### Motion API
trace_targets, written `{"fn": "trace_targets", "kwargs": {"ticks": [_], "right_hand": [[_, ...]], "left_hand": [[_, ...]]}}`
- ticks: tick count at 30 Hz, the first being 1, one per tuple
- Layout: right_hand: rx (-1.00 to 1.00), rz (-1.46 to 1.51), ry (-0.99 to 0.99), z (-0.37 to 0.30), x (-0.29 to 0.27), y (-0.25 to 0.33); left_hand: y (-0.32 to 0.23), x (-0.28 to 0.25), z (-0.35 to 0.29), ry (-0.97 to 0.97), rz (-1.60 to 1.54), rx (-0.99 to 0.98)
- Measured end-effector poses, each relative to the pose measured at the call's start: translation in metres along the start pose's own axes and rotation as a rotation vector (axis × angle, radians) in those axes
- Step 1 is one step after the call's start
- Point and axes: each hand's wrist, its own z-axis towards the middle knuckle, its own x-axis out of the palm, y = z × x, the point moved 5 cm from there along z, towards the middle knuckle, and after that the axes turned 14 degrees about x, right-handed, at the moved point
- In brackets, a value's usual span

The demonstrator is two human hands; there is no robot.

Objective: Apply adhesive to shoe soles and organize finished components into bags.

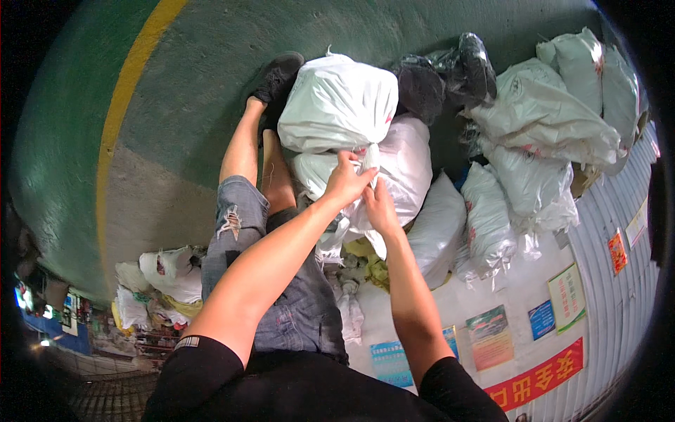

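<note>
A full white sack [334, 105] sits in front of me, its mouth gathered into a twisted neck [370, 156] pointing toward me. My left hand [346, 181] is closed around that neck from the left, fingers bent over it. Just to the right and nearer, my right hand [380, 205] is closed at the lower end of the same neck, its fingertips close to the left hand's. Exactly what the right fingertips pinch is partly hidden. Beneath and beside the sack lies another bulging white sack [410, 158].
More white sacks [545, 112] pile up on the right against a light wall with posters [490, 337]. Black items in clear plastic [470, 70] lie beyond. My shoe [278, 76] stands left of the sack. Further sacks [172, 274] and a yellow floor line [126, 84] are at left.
</note>
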Motion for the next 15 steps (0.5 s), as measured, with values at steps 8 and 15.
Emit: {"fn": "trace_targets", "kwargs": {"ticks": [8, 15], "right_hand": [[0.153, 0.394, 0.470, 0.021, -0.041, 0.001], [0.257, 1.312, 0.782, 0.088, 0.034, 0.020]], "left_hand": [[-0.019, -0.023, -0.002, -0.040, 0.163, 0.041], [-0.021, -0.034, 0.008, 0.191, -0.841, -0.392]]}}
